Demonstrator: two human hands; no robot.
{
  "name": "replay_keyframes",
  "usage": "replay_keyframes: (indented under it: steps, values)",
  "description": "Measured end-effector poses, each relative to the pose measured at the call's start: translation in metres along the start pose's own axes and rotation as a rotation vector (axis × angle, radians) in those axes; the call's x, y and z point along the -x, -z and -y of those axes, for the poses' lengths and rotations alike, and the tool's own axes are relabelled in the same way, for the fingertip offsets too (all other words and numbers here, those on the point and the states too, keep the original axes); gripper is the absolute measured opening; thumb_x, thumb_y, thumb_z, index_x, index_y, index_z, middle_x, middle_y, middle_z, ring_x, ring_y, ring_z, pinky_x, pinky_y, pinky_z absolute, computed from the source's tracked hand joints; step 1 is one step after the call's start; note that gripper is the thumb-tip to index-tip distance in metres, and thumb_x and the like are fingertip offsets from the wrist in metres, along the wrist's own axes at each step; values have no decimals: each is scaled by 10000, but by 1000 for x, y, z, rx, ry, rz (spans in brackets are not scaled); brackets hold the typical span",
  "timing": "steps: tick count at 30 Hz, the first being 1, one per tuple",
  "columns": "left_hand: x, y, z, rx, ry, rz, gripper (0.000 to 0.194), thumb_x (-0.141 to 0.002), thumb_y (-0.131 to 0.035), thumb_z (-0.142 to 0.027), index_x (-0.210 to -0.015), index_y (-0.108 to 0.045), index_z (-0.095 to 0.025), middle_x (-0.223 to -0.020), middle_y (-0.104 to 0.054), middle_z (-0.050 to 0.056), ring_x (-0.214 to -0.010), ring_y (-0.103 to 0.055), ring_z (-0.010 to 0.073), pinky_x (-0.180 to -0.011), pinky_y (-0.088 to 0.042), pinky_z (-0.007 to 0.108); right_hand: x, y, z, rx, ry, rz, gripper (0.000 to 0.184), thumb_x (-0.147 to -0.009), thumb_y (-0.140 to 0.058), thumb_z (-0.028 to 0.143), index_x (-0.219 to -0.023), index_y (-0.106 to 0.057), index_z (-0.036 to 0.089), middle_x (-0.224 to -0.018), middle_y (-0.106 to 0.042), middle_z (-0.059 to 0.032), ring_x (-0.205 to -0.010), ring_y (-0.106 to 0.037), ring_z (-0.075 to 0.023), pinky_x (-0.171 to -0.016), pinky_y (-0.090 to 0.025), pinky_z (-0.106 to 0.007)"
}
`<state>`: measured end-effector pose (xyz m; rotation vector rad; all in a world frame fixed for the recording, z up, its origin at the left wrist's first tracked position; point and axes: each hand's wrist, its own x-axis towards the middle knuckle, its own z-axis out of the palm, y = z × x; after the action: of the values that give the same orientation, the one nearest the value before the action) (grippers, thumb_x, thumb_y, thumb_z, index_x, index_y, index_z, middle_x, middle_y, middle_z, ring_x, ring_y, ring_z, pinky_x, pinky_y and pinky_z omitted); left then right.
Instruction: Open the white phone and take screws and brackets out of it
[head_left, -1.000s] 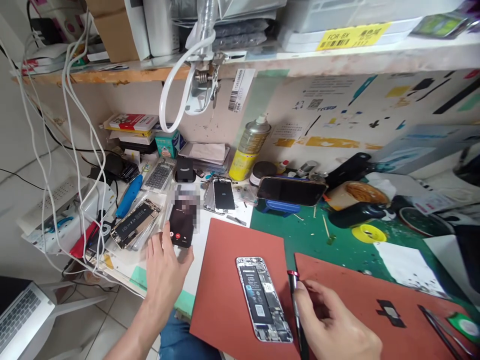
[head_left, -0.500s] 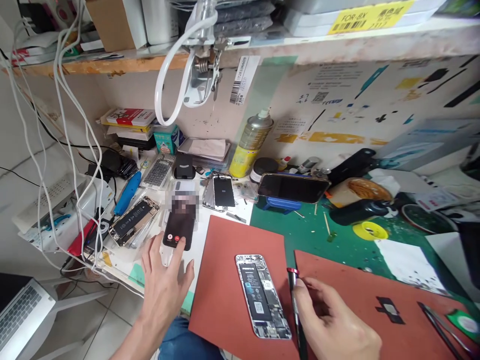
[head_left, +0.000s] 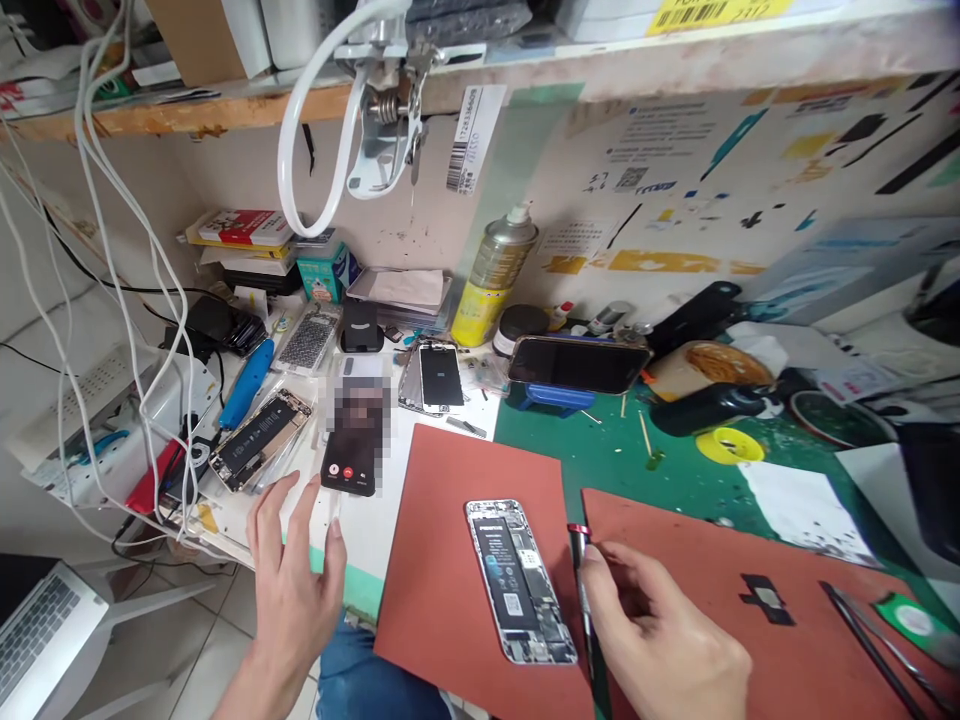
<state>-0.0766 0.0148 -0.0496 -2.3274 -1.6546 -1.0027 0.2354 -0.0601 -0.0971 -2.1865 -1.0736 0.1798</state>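
Observation:
My left hand (head_left: 296, 585) hovers at the white bench edge, fingers spread and holding nothing. Just beyond its fingertips lies a lit smartphone (head_left: 349, 462) with a call screen, its upper part pixelated. Between thumb and fingers, my right hand (head_left: 664, 625) grips a slim dark screwdriver (head_left: 583, 585) with a red end cap; its lower end runs out of clear sight. Left of that hand, an opened phone (head_left: 517, 585) rests on the red-brown mat (head_left: 427, 500), its black battery and circuit board exposed. A small black cross-shaped part (head_left: 766, 598) lies right of my right hand.
Tweezers (head_left: 874, 635) lie at the far right. Behind the mats, a dark phone (head_left: 581, 365) leans on a blue stand, near a yellow spray can (head_left: 495, 275). Another opened phone (head_left: 261, 438) lies at left, beside hanging white cables (head_left: 146, 230). A lamp clamp (head_left: 386, 130) hangs from the shelf.
My left hand has drawn back from the lit phone's screen, where a finger was touching near the red call button. The right hand still holds the screwdriver in much the same place.

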Motion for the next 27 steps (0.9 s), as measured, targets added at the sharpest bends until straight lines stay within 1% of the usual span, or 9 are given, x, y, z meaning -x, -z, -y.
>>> replay_keyframes:
  steps: [5, 11, 13, 16, 18, 20, 23, 25, 27]
  values:
    - [4, 1, -2, 68, -40, -34, 528, -997, -599, -37, -1494, -534, -201, -1352, -625, 177, -1286, -594, 343, -1087, -483, 547, 0, 1, 1, -4, -18, 4, 557, -899, -529, 708, -921, -785, 214, -728, -789, -73, -600, -738, -256, -595, -521, -329]
    - [10, 0, -8, 155, -73, -45, 501, -987, -590, 7, -1444, -572, -197, -1241, -673, 141, -1191, -633, 297, -1022, -520, 491, -2, 3, 5, -16, -30, 32, 502, -869, -545, 685, -858, -754, 230, -707, -776, -59, -594, -727, -247, -573, -504, -320]
    - [11, 1, -9, 170, -82, -37, 443, -989, -579, 16, -1375, -604, -200, -1212, -683, 129, -1154, -643, 282, -988, -527, 471, -2, 4, 6, -15, -35, 44, 491, -865, -548, 680, -857, -749, 232, -708, -774, -57, -588, -723, -242, -570, -499, -317]
    - [11, 1, -12, 195, -84, -43, 310, -980, -576, 41, -1164, -635, -202, -1124, -692, 103, -1071, -650, 250, -916, -532, 426, -2, 4, 6, -4, -42, 47, 484, -865, -552, 675, -858, -749, 233, -714, -777, -56, -582, -723, -238, -570, -498, -315]
    - [12, 1, -14, 228, -88, -48, 259, -977, -592, 44, -1029, -606, -209, -1010, -684, 68, -975, -649, 220, -855, -522, 391, -2, 4, 6, 4, -38, 40, 488, -865, -550, 679, -848, -748, 233, -710, -777, -58, -574, -722, -239, -559, -495, -313]
    - [12, 0, -17, 251, -92, -42, 249, -981, -612, 34, -977, -579, -213, -912, -663, 37, -891, -638, 198, -817, -507, 371, -2, 4, 6, 9, -25, 35, 488, -868, -552, 680, -831, -744, 233, -703, -776, -62, -568, -722, -241, -546, -492, -309]
    - [14, -2, -17, 250, -90, -34, 233, -983, -639, 23, -1012, -594, -204, -882, -658, 29, -868, -634, 190, -828, -504, 368, -3, 3, 6, 8, -7, 23, 493, -884, -546, 681, -814, -737, 232, -695, -772, -71, -561, -722, -242, -540, -496, -305]
    - [15, -4, -15, 238, -90, -34, 241, -990, -631, 21, -1106, -630, -190, -926, -678, 46, -904, -642, 198, -849, -504, 371, -3, 3, 6, 8, 0, 16, 494, -890, -541, 681, -810, -736, 234, -690, -771, -69, -563, -724, -245, -539, -496, -306]
    - [16, -4, -13, 231, -102, -28, 300, -1005, -591, 25, -1222, -650, -173, -972, -693, 66, -942, -646, 206, -859, -504, 372, -3, 2, 4, 9, 5, 10, 491, -886, -545, 681, -805, -737, 237, -675, -764, -59, -577, -731, -250, -540, -494, -309]
